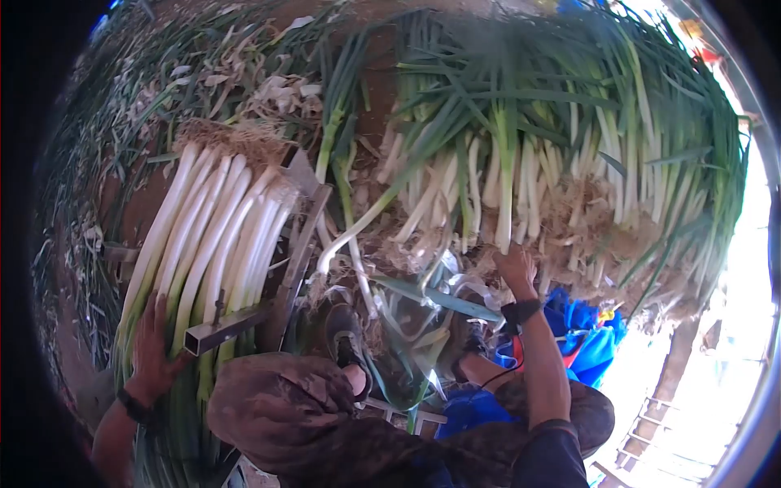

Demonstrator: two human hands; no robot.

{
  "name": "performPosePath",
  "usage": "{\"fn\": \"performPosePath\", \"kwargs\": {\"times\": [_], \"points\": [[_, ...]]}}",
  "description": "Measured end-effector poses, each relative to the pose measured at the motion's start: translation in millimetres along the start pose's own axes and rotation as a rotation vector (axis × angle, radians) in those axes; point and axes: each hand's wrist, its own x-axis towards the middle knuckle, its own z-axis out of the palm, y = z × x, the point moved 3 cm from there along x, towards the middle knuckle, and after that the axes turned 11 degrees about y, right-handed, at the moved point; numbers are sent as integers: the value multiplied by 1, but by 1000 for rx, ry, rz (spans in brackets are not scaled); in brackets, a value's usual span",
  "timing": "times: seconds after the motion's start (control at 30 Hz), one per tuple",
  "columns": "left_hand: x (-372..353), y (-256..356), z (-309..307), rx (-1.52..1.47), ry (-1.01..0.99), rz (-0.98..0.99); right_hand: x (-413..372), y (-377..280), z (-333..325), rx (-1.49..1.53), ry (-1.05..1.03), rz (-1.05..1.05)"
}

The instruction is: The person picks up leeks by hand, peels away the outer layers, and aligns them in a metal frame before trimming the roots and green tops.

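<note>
My left hand [153,350] lies with its fingers stretched along the green part of a row of cleaned leeks [195,236]. These leeks have white shafts, and their roots point away from me. They lie side by side against a metal frame with a square tube [224,328]. At the pile on the right, my right hand [517,270] closes at the root end of one leek [504,191], whose shaft runs up away from me. The fingertips are partly hidden there. Many uncleaned leeks [610,163] with brown roots lie around it.
Peeled leaves and dry skins [281,98] cover the ground at the upper left. Loose leaves [419,333] lie between my shoes [346,329]. A blue bag [598,346] is beside my right forearm. One loose leek [354,236] slants between the frame and the pile.
</note>
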Motion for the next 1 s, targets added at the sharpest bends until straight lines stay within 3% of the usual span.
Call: {"fn": "performPosePath", "kwargs": {"times": [0.07, 0.13, 0.2, 0.27, 0.33, 0.4, 0.53, 0.6, 0.63, 0.73, 0.8, 0.9, 0.93, 1.0], "points": [[0, 1, -2, 15, -30, -39, -17, -53, -1, 218, -37, -62], [2, 0, -2, -5, -13, -18, -54, -141, -25, 622, -234, 218], [1, -4, 0, -18, -26, -22, -73, -187, 23, 735, -283, 128], [1, -7, 0, -33, -36, -19, -101, -230, 83, 1409, -293, 296], [1, -5, 4, 0, -54, -95, -86, -269, 108, 642, -467, 269], [0, -10, 10, 7, -42, -65, -84, -288, 206, 809, 158, 222], [2, -13, 5, -9, -55, -45, -65, -315, 174, 609, 158, 340], [0, -14, 4, -8, -58, -55, -48, -305, 173, 536, -227, 319], [1, -13, 6, -9, -63, -58, -46, -301, 170, 506, -277, 276], [2, -9, 6, 31, -82, -97, -53, -295, 145, 424, -186, 306], [1, -10, 5, 17, -61, -72, -61, -285, 135, 440, -190, 305], [0, -10, 5, -5, -30, -35, -83, -259, 130, 1158, -293, 438], [0, -9, 4, -8, -17, -22, -91, -242, 120, 1159, -282, 436], [-2, -9, 3, -3, -16, -25, -109, -227, 75, 836, 127, -753]]}}
